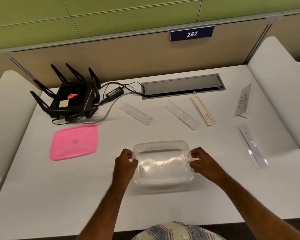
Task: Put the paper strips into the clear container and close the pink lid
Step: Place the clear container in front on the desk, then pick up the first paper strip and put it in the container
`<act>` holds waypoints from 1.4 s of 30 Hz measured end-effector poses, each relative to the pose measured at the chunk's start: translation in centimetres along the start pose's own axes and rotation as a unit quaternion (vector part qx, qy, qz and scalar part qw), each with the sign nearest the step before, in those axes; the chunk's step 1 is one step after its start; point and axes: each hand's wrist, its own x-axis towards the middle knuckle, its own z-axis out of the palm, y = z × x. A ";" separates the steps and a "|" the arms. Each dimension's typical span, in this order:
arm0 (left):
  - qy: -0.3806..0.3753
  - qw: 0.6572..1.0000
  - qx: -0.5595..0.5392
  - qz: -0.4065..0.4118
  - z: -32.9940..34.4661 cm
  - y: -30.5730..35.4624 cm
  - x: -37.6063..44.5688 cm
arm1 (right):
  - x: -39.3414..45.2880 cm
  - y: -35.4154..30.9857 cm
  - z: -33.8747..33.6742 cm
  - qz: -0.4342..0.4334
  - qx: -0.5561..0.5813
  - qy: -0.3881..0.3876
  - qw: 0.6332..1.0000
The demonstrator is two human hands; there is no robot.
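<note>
Nearest the camera, two bare forearms reach forward over the near edge of the white surface (42,196). Left hand (126,163) has its fingers (128,154) closed in a pinch on the left rim of the clear container (162,164); right hand (202,162) has its fingers (195,155) pinched likewise on the right rim. Container sits at mid-surface, open side up, empty, its long axis running left to right. Pink lid (74,142) lies flat and off the container, toward the left edge, near the left hand but apart from it. Black router (71,98) with cables stands beyond it at the far left. Five paper strips lie loose beyond and to the right of the container, none inside it: leftmost strip (136,110), second strip (183,116) and red-printed strip (203,110) lie in the far middle, each angled from far-left to near-right; handwritten strip (244,101) stands propped near the far right corner; near-right strip (252,146) runs roughly front to back toward the right edge. Judgement: filling has not begun; the right hand is nearer four of the five strips, the left nearer the leftmost, and either must release the rim to reach forward. Surface around the strips is open, with grey cable tray (182,86) behind them.
</note>
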 end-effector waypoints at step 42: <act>0.023 0.996 -0.073 0.038 -2.3 7.1 23.1 | 21.5 -11.7 7.3 -0.034 -0.242 -0.012 0.970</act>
